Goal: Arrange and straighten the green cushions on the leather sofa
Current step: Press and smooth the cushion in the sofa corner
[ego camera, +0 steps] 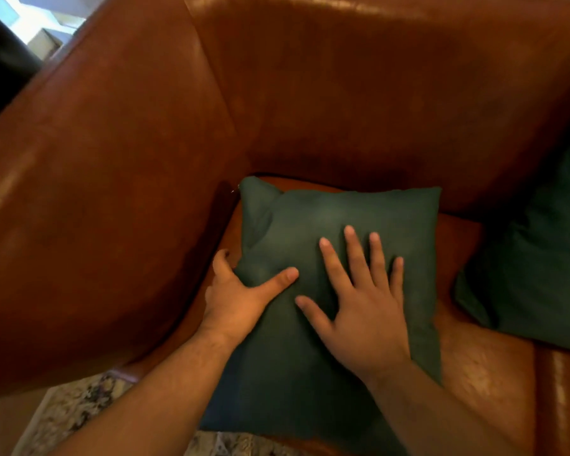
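Right now the square dark-green fabric cushion (343, 212) lies flat on the seat of the brown leather sofa (343, 93), by the armrest corner. The left hand (234, 297) grips its edge, thumb on top; the right hand (366, 307) presses flat, fingers spread. It reaches the seat's front, so a hard shove on slick leather might slide it onto the patterned rug (73, 409). No containers about.

One camera, worn on my head. It faces steeply down, close above the leather sofa (343, 93).
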`<move>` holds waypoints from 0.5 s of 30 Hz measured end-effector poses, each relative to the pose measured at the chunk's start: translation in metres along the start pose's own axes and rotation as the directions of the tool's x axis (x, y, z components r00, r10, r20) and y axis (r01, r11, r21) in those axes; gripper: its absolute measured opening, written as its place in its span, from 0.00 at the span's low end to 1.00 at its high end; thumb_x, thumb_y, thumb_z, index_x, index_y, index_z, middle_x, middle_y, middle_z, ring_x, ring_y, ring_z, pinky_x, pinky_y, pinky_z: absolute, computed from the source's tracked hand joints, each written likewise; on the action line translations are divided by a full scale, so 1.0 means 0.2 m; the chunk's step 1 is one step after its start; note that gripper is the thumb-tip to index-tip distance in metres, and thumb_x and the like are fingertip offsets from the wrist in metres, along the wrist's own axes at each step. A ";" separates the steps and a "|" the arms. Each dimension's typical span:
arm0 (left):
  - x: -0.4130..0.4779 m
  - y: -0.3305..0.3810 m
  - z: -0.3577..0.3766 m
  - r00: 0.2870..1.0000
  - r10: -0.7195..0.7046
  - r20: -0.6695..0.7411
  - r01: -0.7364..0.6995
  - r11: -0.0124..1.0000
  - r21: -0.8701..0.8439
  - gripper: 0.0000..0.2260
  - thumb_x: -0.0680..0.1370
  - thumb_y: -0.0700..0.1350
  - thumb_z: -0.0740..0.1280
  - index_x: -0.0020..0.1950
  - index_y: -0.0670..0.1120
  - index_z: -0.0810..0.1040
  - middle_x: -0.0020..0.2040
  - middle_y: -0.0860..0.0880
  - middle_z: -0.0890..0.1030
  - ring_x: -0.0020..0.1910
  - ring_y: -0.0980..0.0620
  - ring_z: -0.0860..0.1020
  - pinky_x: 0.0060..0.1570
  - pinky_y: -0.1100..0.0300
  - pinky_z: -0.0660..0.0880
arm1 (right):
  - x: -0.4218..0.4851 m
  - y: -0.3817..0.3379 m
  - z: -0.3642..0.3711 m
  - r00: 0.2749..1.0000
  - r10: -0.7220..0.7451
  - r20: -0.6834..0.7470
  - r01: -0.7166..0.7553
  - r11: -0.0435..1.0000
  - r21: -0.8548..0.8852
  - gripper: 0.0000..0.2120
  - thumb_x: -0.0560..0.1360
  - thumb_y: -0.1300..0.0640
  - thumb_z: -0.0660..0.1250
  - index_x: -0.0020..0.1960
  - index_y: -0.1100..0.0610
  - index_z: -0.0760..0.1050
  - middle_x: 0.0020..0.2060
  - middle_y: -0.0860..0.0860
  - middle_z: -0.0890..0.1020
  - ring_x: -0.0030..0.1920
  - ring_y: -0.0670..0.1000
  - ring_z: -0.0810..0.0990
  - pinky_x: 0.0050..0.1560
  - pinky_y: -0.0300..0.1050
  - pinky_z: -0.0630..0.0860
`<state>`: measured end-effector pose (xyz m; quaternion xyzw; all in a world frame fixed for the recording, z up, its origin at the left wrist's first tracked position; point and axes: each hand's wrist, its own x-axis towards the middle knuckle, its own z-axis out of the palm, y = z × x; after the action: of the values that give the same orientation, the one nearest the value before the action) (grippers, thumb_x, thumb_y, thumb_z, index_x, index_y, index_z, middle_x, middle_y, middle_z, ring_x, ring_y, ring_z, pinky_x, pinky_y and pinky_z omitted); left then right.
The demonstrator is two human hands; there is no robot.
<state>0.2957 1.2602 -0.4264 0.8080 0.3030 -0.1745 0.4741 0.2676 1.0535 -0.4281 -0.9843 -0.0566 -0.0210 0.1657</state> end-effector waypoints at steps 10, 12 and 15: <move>0.36 0.15 -0.06 0.988 -0.059 0.144 0.109 0.922 -0.371 0.27 0.79 0.67 0.68 0.69 0.50 0.81 0.59 0.51 0.88 0.59 0.49 0.86 0.66 0.45 0.80 | -0.01 0.07 0.19 0.996 0.010 0.094 0.005 0.988 -0.153 0.40 0.79 0.24 0.51 0.86 0.43 0.56 0.86 0.51 0.55 0.86 0.61 0.47 0.80 0.74 0.50; 0.41 0.17 -0.05 0.984 -0.071 0.162 0.130 0.912 -0.390 0.26 0.80 0.64 0.70 0.71 0.49 0.80 0.60 0.50 0.87 0.59 0.48 0.86 0.64 0.45 0.81 | 0.00 0.07 0.20 0.994 0.022 0.108 -0.005 0.988 -0.152 0.40 0.79 0.24 0.51 0.86 0.43 0.57 0.86 0.51 0.57 0.86 0.61 0.48 0.80 0.74 0.51; 0.50 0.18 -0.05 0.985 -0.101 0.142 0.150 0.905 -0.399 0.18 0.80 0.58 0.74 0.64 0.48 0.82 0.57 0.48 0.88 0.54 0.48 0.87 0.55 0.51 0.83 | 0.01 0.07 0.21 0.993 0.044 0.113 -0.029 0.990 -0.137 0.41 0.79 0.23 0.50 0.85 0.42 0.58 0.86 0.51 0.58 0.86 0.60 0.50 0.80 0.73 0.51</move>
<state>0.3952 1.2873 -0.4540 0.6583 0.3556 -0.1851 0.6371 0.2730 1.0552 -0.4725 -0.9937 -0.0465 0.0354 0.0956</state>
